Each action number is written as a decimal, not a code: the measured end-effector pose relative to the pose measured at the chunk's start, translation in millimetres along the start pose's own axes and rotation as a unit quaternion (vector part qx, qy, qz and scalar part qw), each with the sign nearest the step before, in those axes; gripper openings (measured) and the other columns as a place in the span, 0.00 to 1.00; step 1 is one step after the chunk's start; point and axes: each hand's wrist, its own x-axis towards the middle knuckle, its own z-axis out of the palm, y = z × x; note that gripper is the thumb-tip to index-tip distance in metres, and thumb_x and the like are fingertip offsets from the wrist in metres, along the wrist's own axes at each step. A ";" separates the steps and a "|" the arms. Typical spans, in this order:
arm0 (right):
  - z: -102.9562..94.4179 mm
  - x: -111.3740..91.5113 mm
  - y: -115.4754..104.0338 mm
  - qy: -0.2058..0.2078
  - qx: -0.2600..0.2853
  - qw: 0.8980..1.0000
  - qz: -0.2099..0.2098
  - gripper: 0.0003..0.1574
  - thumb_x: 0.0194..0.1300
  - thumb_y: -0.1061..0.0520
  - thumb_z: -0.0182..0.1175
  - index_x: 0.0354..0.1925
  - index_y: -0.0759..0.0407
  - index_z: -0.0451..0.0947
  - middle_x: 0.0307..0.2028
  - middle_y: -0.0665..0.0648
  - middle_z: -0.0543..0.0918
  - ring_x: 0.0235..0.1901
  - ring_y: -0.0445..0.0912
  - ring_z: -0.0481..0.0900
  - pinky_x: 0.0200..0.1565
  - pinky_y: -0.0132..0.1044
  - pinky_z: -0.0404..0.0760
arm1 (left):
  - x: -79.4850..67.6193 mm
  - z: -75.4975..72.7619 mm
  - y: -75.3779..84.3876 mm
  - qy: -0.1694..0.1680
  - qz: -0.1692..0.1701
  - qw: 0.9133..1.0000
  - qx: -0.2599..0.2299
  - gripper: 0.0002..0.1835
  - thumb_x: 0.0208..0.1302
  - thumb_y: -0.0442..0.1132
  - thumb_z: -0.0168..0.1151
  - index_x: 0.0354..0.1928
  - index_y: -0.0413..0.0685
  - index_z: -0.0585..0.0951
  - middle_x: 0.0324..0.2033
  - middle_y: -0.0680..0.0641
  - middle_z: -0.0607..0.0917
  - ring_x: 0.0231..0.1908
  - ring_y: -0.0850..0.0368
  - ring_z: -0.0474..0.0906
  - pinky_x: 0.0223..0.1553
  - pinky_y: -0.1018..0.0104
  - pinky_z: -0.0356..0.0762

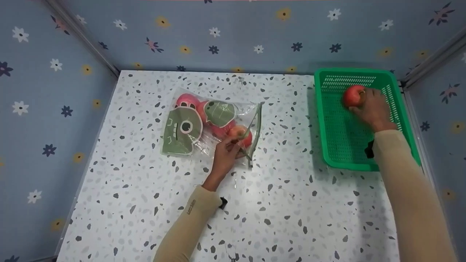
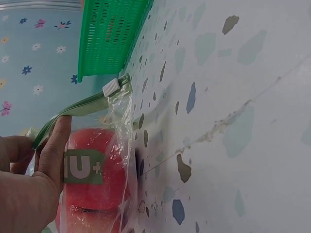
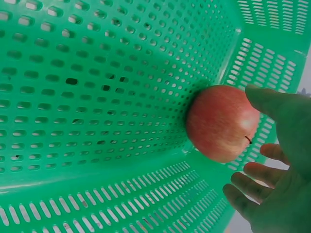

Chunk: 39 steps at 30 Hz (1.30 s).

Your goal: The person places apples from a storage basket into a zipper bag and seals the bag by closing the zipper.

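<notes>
A clear zip bag point(image 1: 179, 140) with green cartoon prints lies on the table, with several red apples point(image 1: 188, 99) inside. My left hand point(image 1: 224, 157) pinches the green zip edge point(image 2: 80, 108) near the bag's mouth. A white slider point(image 2: 111, 88) sits at one end of that zip. In the green basket point(image 1: 322, 123), a single red apple point(image 1: 351, 96) rests at the far end. My right hand point(image 1: 376, 111) reaches over it, thumb and fingers spread around its near side. The right wrist view shows the thumb at the apple's edge and the fingers not closed round it.
The basket has perforated walls and stands at the table's back right, near the patterned side panel point(image 1: 451, 145). A flowered back panel point(image 1: 240, 32) borders the far edge. White speckled tabletop point(image 1: 284, 145) lies between bag and basket.
</notes>
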 end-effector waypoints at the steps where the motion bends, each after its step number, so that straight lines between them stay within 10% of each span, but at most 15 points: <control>1: 0.6 1.3 1.1 -0.004 0.004 1.000 -0.001 0.46 0.74 0.57 0.66 0.75 0.80 0.55 0.69 0.85 0.59 0.67 0.80 0.59 0.66 0.77 0.64 | 0.1 -0.1 -0.1 0.000 0.001 1.000 0.001 0.12 0.77 0.29 0.61 0.55 0.27 0.81 0.45 0.35 0.84 0.40 0.52 0.88 0.42 0.61 0.92; 39: 10.5 4.6 -1.6 -0.040 0.036 0.998 0.024 0.49 0.70 0.51 0.71 0.70 0.79 0.58 0.61 0.84 0.67 0.58 0.76 0.68 0.58 0.75 0.70 | 0.3 -1.1 -2.1 -0.007 -0.001 1.000 -0.019 0.11 0.77 0.27 0.60 0.55 0.26 0.81 0.40 0.42 0.83 0.35 0.60 0.85 0.41 0.62 0.92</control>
